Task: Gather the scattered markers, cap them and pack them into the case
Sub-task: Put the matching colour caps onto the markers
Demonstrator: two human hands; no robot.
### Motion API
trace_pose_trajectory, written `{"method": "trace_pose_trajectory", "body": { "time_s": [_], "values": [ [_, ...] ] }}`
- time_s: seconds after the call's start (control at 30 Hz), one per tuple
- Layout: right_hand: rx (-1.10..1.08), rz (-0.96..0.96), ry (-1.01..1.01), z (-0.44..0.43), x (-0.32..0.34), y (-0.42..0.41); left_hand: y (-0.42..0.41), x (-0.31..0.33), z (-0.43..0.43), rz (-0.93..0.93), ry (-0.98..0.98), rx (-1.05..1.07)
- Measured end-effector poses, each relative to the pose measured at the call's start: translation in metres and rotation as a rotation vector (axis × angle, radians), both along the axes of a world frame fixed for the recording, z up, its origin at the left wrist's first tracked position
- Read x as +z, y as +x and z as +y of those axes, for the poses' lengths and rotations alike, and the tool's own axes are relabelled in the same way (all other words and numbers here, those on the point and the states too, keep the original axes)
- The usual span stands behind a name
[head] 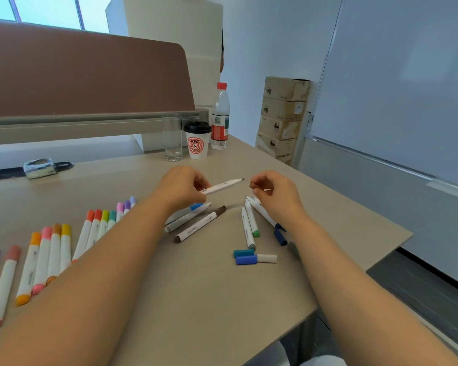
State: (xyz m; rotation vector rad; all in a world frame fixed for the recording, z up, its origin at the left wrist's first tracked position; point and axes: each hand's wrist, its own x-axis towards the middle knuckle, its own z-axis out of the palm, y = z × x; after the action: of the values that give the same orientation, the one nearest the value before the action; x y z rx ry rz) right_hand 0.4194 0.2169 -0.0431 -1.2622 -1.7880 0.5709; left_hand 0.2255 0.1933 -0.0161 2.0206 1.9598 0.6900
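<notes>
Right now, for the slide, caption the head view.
Left hand holds an uncapped marker toward the right hand, which pinches a dark cap, over scattered markers.

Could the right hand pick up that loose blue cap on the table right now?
Probably not yet: the blue cap lies uncovered close by, but the right hand is pinching a small dark cap.

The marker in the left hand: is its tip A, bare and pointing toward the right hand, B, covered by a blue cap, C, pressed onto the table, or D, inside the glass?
A: the marker held in the left hand shows a bare dark tip aimed at the right hand, whose fingers pinch a small dark cap.
</notes>
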Motion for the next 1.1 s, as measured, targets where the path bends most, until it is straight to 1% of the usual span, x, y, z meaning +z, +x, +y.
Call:
{"method": "trace_pose_trajectory", "body": {
  "time_s": [0.1, 0.2, 0.3, 0.4, 0.5, 0.63, 0.9, 1.1],
  "values": [
    [-0.063, 0.034, 0.047, 0.004, -0.007, -0.004, -0.003, -0.001, 0.001, -0.014, 0.027, -0.012],
    [-0.071, 0.036, 0.046, 0.005, -0.012, -0.005, -0.003, -0.002, 0.003, -0.036, 0.037, -0.016],
    [-0.104, -0.014, 0.135, 0.006, -0.013, -0.005, -0.002, -0.003, 0.005, -0.04, 0.023, -0.015],
    [-0.143, 0.033, 0.194, 0.009, -0.014, -0.003, -0.001, -0.005, 0.006, -0.033, -0.002, -0.024],
    [-0.161, 0.145, 0.166, 0.009, -0.016, -0.001, -0.001, -0.005, 0.007, -0.035, -0.018, -0.023],
    [-0.096, 0.241, 0.098, 0.008, -0.016, -0.002, -0.001, -0.007, 0.007, -0.033, -0.025, -0.013],
    [0.035, 0.302, 0.033, 0.006, -0.017, -0.004, -0.002, -0.009, 0.005, -0.065, -0.028, -0.015],
    [0.074, 0.309, 0.009, 0.005, -0.016, -0.005, -0.001, -0.011, 0.007, -0.089, -0.023, -0.052]
  ]
}}
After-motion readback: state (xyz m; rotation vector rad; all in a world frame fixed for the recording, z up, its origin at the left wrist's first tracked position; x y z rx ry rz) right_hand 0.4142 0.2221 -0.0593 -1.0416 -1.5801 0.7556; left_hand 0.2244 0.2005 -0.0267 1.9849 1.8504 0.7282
